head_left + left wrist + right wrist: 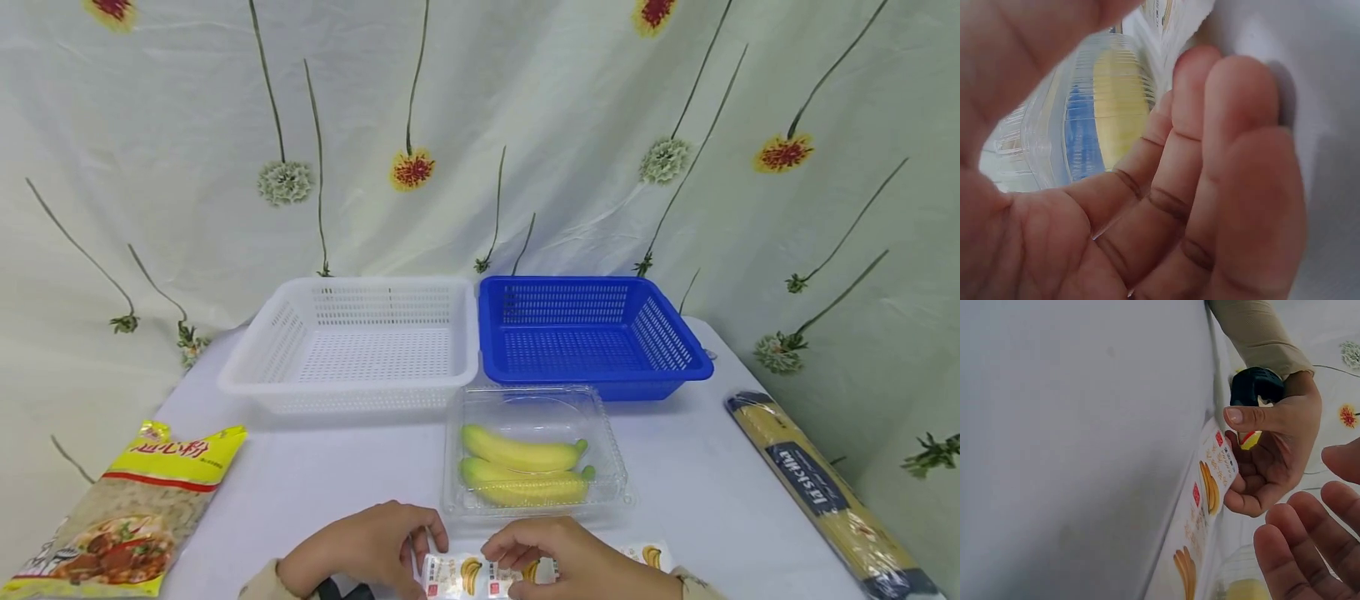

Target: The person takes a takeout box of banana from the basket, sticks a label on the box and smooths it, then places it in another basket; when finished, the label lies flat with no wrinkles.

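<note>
Lying between the left hand (378, 543) and the right hand (573, 564), a banana-printed strip (471, 575) is running on beneath the right. Both hands are curving loosely, released; whether the left's fingers are touching the strip, I cannot tell. Just ahead of the right hand, a clear box (487, 408) is holding two bananas (517, 452).
</note>
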Action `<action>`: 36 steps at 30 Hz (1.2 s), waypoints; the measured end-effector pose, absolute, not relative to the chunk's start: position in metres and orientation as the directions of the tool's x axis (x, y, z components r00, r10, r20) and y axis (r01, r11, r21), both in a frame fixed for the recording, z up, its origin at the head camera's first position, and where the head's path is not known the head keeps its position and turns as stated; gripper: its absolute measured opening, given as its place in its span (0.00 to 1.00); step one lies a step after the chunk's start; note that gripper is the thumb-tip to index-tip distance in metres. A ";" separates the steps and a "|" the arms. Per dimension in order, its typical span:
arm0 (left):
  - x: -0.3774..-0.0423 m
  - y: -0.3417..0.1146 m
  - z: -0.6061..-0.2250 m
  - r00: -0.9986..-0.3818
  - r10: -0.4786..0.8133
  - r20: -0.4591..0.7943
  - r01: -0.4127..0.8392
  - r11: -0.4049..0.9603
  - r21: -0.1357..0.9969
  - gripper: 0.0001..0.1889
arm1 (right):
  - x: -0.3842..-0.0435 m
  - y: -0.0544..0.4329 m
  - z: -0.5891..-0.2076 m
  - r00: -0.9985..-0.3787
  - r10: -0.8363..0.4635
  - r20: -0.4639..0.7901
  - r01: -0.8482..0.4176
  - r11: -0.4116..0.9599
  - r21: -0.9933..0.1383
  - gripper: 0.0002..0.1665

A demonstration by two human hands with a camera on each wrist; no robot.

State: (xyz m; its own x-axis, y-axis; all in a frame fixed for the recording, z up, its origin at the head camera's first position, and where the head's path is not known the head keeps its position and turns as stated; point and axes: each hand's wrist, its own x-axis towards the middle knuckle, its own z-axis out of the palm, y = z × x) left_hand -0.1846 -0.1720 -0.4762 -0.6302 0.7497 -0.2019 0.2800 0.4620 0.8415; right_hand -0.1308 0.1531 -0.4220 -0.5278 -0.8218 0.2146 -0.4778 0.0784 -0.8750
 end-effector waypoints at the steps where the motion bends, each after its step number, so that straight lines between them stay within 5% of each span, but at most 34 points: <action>1: -0.187 -0.173 -0.481 -0.624 0.756 -0.200 0.283 0.456 0.844 0.22 | -0.131 0.151 -0.423 -0.512 -0.834 0.206 -0.475 0.076 -0.877 0.18; 8: -0.177 -0.165 -0.457 -0.592 0.779 -0.206 0.252 0.422 0.871 0.21 | -0.135 0.133 -0.427 -0.473 -0.871 0.131 -0.563 0.184 -0.806 0.16; 17: -0.161 -0.156 -0.423 -0.539 0.820 -0.195 0.249 0.375 0.893 0.05 | -0.138 0.112 -0.428 -0.491 -0.867 0.084 -0.624 0.282 -0.729 0.16; 36: -0.164 -0.151 -0.425 -0.438 0.890 -0.127 0.183 0.227 0.957 0.10 | -0.138 0.093 -0.434 -0.583 -0.811 0.045 -0.536 0.342 -0.772 0.08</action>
State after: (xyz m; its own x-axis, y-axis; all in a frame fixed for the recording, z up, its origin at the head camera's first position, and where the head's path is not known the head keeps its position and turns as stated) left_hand -0.1637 -0.1512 -0.4255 -0.4378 0.8900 -0.1273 0.1826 0.2267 0.9567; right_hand -0.1385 0.0925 -0.4336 -0.5832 -0.8111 0.0448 -0.5357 0.3425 -0.7718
